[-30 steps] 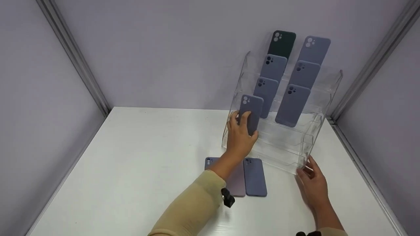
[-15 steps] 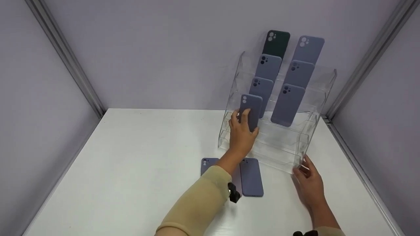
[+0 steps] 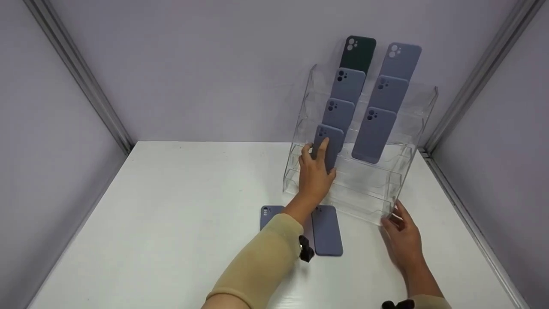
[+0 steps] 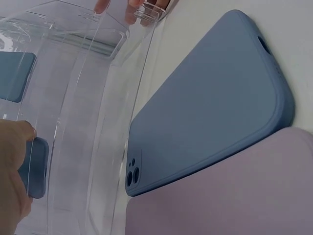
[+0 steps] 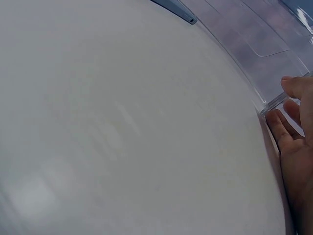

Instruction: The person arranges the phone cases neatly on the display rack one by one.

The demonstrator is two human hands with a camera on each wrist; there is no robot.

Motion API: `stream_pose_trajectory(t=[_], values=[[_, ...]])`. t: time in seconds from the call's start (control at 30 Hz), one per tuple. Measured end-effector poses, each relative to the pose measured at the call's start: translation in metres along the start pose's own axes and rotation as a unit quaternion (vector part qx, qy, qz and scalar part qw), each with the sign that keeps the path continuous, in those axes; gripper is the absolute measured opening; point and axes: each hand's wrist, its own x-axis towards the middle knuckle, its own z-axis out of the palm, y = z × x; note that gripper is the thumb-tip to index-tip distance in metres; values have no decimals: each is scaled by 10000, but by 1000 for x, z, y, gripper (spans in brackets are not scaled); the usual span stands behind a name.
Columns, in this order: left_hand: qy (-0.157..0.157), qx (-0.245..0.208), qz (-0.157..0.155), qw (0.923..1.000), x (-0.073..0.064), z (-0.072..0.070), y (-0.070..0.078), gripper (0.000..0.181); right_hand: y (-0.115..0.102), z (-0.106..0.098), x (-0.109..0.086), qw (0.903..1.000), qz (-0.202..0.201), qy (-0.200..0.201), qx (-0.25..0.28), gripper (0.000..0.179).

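Note:
My left hand (image 3: 315, 176) grips a blue-grey phone case (image 3: 333, 148) by its sides, the index finger lying along its back. This case stands tilted low in the left column of a clear acrylic tiered rack (image 3: 369, 180), its top overlapping the blue-grey case (image 3: 339, 113) behind. In the left wrist view, fingers and thumb (image 4: 19, 132) hold the case (image 4: 38, 169) behind the clear rack front. My right hand (image 3: 405, 240) pinches the rack's front right corner; the right wrist view shows the thumb (image 5: 293, 87) above the clear edge and fingers below.
Higher in the rack lean a dark green case (image 3: 359, 53) and several blue-grey cases (image 3: 374, 135). On the white table (image 3: 180, 214), in front of the rack, lie a blue-grey case (image 3: 327, 231), a pinkish case (image 4: 220, 196) and another blue-grey one (image 3: 270, 214). Grey walls enclose the table.
The held case has shifted right against the rack and leans closer to the case behind it. My left index finger has slid higher on its back. The right hand stays at the corner.

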Motion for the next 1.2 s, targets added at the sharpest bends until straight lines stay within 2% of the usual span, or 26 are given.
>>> stream_pose_trajectory(t=[0.13, 0.3, 0.6, 0.83, 1.2], values=[[-166, 191, -78, 9996, 1, -2, 4, 97, 2, 0, -1, 10000, -25, 7, -12, 82], [-295, 406, -191, 9986, 1, -2, 7, 97, 2, -1, -1, 10000, 11, 10, -46, 81], [-133, 462, -290, 9984, 1, 4, 8, 89, 2, -2, 0, 9999, 106, -19, -63, 83], [-271, 415, -151, 9987, 1, -1, 7, 87, 1, -1, 1, 9997, 49, -23, -254, 83], [-355, 796, -257, 9959, 2, -2, 7, 92, 0, 0, 3, 9999, -71, 3, -101, 83]])
